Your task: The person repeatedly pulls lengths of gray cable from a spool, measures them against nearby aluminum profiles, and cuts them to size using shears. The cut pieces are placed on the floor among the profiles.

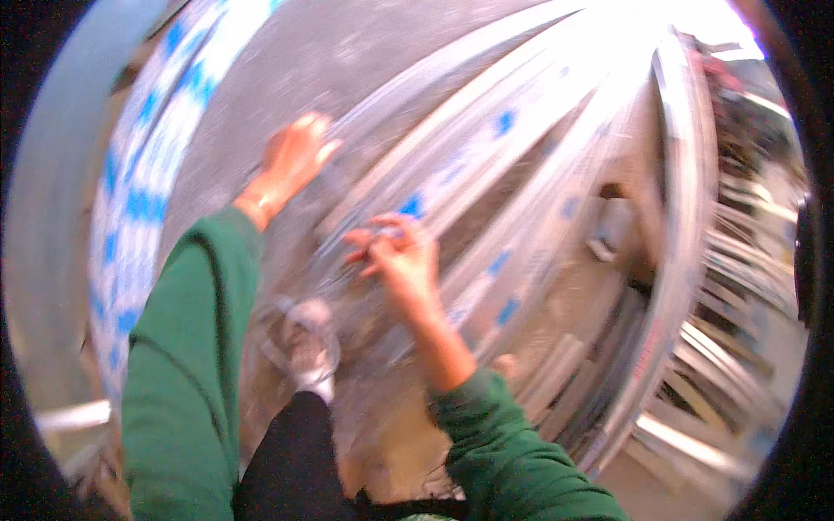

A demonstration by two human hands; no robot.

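My left hand (295, 156) hangs over the grey floor, left of a bundle of long pale profiles. Its thumb stands apart from the foreshortened fingers, and nothing shows in it. My right hand (407, 262) is nearer to me, over the close ends of the long profiles (473, 169), which carry blue patches. Its fingers are bent and spread, with no held thing that I can make out. Whether its fingertips touch the profiles is unclear in the motion blur. Green sleeves cover both my forearms.
My light shoe (311, 334) is on the floor close to the profile ends. White-and-blue wrapped lengths (148, 191) run along the left. To the right, a long pale beam (686, 174) stands before racks of stacked lengths (738, 295). Grey floor (261, 82) lies between.
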